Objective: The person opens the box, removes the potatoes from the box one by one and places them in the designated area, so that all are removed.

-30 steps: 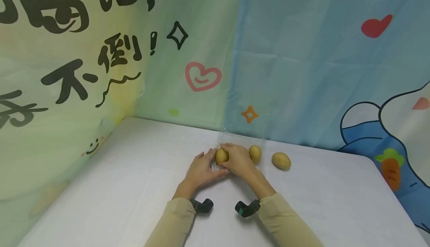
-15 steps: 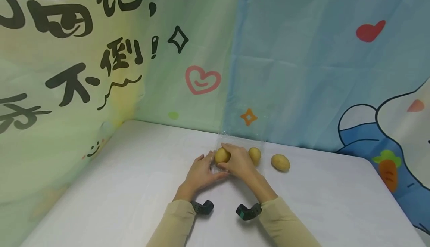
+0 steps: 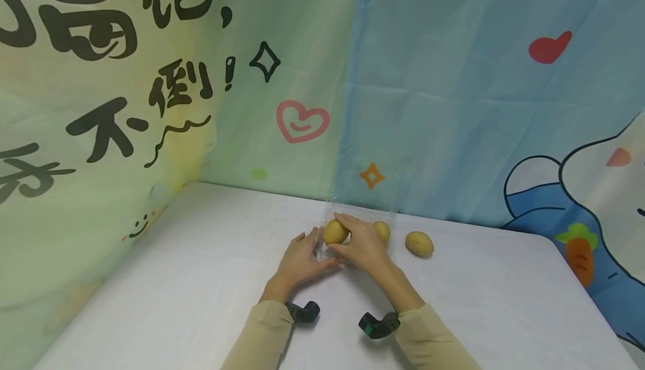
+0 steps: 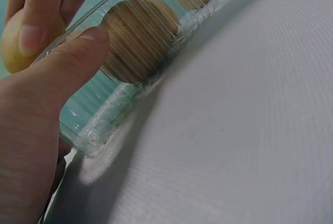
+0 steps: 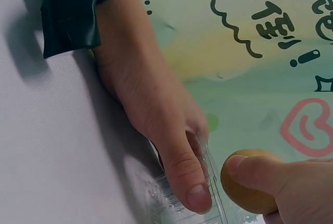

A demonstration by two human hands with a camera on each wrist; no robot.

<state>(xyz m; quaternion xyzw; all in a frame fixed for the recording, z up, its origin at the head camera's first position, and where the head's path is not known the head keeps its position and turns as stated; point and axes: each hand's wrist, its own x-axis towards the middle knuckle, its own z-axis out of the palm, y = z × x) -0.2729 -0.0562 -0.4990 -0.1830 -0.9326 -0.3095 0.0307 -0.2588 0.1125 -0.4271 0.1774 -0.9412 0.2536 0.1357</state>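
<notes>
A clear plastic box (image 4: 99, 114) stands on the table, its lid (image 3: 360, 191) raised at the back. My left hand (image 3: 301, 258) grips the box's near left corner, thumb (image 4: 78, 60) on the outer wall. My right hand (image 3: 365, 242) pinches a yellow-brown potato (image 3: 335, 232) between thumb and fingers. In the left wrist view that held potato (image 4: 15, 47) is at the box's rim, above the floor. Through the ribbed wall shows another potato (image 4: 138, 41) in the box; in the head view a potato (image 3: 382, 230) sits at its right end, partly behind my right hand.
A loose potato (image 3: 419, 244) lies on the white table (image 3: 201, 280), right of the box. A printed cloth backdrop (image 3: 433, 112) hangs along the table's back edge. Dark cameras are strapped to both wrists.
The right hand and its potato have shifted slightly right and upward, and the right wrist has swung rightward. The left hand keeps its place on the box. The head view has shifted a little.
</notes>
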